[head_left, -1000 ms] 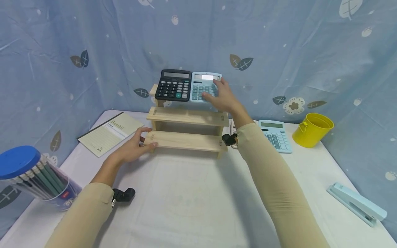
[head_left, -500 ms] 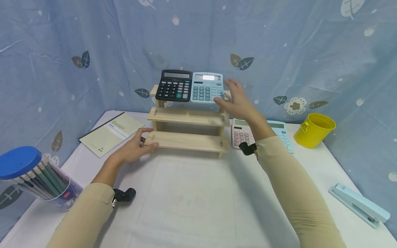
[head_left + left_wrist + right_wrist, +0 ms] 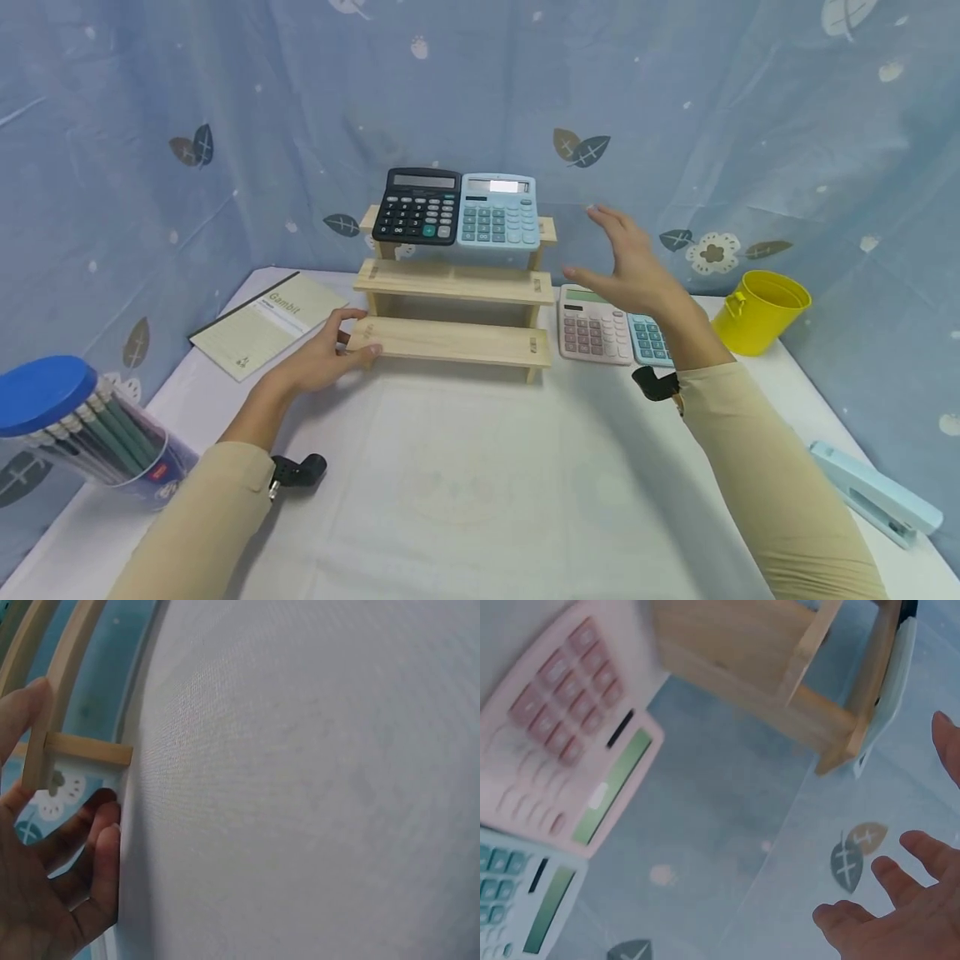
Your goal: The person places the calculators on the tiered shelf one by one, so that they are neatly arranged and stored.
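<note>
My left hand (image 3: 322, 358) grips the left end of the lowest step of a three-tier wooden shelf (image 3: 450, 342), thumb over the front edge. In the left wrist view its other fingers curl below and behind the wooden end. On the top tier lean a black calculator (image 3: 417, 206) and a light blue calculator (image 3: 497, 211), side by side. My right hand (image 3: 637, 271) is in the air to the right of the shelf, fingers spread and holding nothing. Below it lie a pink calculator (image 3: 596, 329) and another light blue calculator (image 3: 651, 337), the latter partly hidden by the wrist.
A notepad (image 3: 270, 321) lies left of the shelf, and a blue-lidded tub of pencils (image 3: 112, 442) stands nearer on the left. To the right are a yellow bucket (image 3: 761, 312) and a light blue stapler (image 3: 877, 492), partly behind the sleeve. Patterned blue cloth (image 3: 480, 100) hangs behind.
My right hand has let go of the light blue calculator on the top tier and moved away to the right, uncovering the pink calculator. The left hand stays put.
</note>
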